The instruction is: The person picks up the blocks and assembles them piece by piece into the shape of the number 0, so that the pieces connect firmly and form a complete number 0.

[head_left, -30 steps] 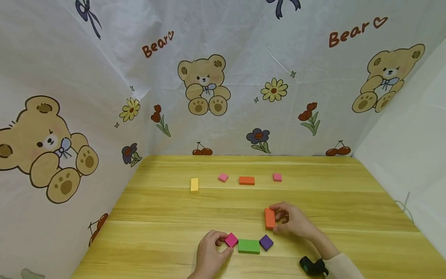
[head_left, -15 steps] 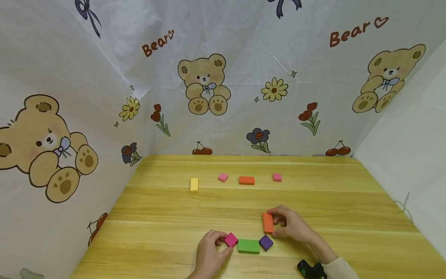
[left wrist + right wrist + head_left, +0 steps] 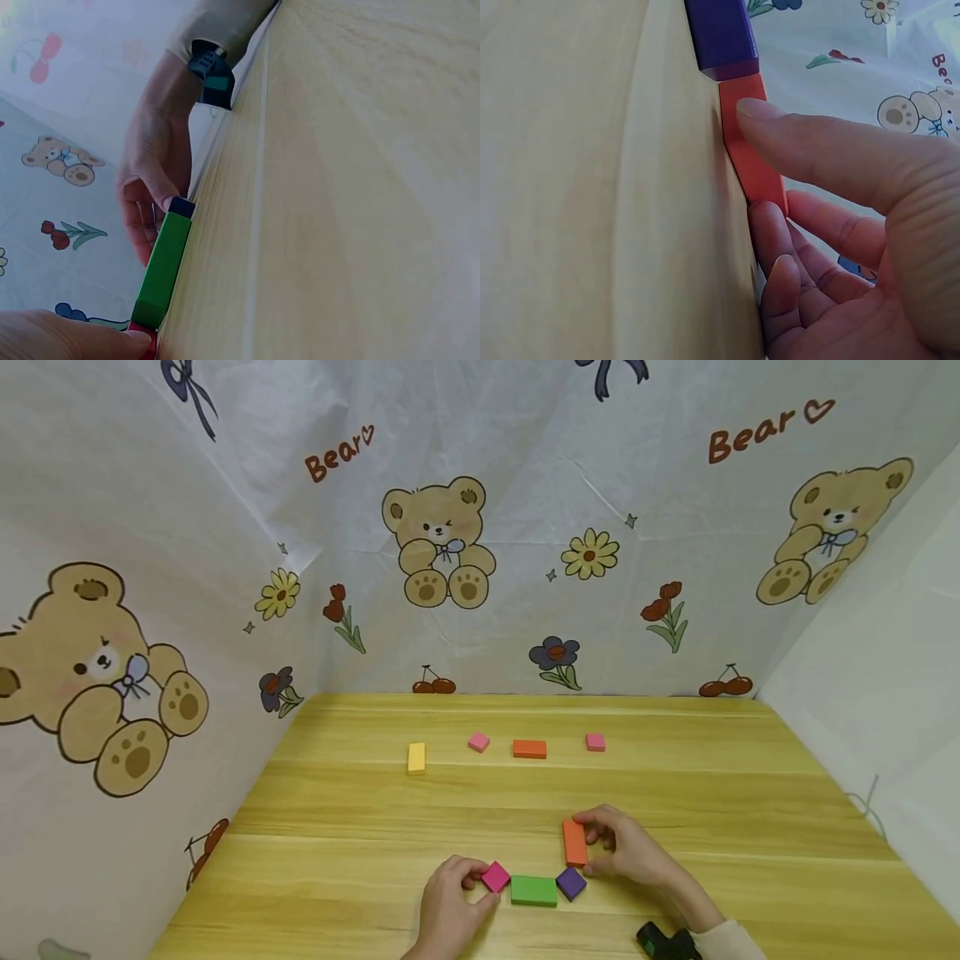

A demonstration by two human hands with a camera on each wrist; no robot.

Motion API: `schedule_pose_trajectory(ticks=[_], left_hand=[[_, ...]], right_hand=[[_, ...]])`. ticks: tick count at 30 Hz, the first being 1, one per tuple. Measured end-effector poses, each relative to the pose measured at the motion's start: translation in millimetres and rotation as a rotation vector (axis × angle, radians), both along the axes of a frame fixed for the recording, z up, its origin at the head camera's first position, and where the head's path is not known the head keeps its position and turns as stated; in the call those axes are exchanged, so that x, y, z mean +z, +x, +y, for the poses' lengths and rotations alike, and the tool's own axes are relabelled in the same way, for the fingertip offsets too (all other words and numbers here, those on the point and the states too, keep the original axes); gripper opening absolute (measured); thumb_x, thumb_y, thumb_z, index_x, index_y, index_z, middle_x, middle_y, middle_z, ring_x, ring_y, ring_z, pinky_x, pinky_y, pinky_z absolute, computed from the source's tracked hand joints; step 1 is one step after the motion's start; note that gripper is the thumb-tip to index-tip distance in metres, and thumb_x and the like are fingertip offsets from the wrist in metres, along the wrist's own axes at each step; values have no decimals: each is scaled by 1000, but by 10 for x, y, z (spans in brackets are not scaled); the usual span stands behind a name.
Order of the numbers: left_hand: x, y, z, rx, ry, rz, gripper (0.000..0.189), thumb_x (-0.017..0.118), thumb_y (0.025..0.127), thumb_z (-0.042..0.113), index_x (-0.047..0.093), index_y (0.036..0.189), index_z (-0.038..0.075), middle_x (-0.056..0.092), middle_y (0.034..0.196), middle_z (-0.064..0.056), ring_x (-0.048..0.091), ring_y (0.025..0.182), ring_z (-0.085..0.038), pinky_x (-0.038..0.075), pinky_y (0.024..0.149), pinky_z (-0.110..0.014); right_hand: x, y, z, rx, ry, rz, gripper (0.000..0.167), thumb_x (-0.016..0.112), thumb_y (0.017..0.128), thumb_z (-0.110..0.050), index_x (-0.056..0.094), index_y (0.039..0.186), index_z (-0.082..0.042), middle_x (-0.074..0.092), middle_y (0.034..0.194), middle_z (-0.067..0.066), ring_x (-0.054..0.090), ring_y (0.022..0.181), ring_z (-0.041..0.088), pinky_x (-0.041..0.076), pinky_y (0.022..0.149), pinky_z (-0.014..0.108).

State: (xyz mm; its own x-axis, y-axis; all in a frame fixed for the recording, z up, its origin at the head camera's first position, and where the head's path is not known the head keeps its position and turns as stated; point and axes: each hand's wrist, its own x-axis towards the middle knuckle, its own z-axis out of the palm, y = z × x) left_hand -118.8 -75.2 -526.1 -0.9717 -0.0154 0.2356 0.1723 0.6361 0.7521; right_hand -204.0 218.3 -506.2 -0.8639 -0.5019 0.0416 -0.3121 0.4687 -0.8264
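My left hand [image 3: 450, 902] pinches a magenta block [image 3: 496, 877] between thumb and forefinger on the table. Right beside that block lies a green rectangular block [image 3: 533, 891], and a purple block [image 3: 572, 883], turned cornerwise, sits at its right end. My right hand [image 3: 628, 850] holds an orange rectangular block [image 3: 574, 843] by its two ends, just behind the purple one. In the right wrist view the thumb lies on the orange block [image 3: 754, 161], whose end meets or nearly meets the purple block [image 3: 724, 37].
Farther back on the table [image 3: 337, 810] lie a yellow block [image 3: 416, 758], a pink block [image 3: 478, 742], another orange block [image 3: 529, 749] and a second pink block [image 3: 596, 742]. A bear-print cloth [image 3: 510, 635] hangs along the back and left side. A black device [image 3: 667, 942] sits at my right wrist.
My right hand has brought the orange block slightly left and nearer to me, up to the purple block. My left hand stays on the magenta block.
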Motion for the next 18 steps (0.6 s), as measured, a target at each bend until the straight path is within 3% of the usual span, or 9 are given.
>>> schedule_pose_trajectory(ticks=[18], left_hand=[[-3,-2,0,4,4,7,30,89,65,16,72,90,17,62,84,12,50,73,0,43,66,-20]], right_hand=[[-24,35,2,-2,-17,9,67,86,70,-16,58,129,-1,58,102,7,50,82,15,41,66,23]])
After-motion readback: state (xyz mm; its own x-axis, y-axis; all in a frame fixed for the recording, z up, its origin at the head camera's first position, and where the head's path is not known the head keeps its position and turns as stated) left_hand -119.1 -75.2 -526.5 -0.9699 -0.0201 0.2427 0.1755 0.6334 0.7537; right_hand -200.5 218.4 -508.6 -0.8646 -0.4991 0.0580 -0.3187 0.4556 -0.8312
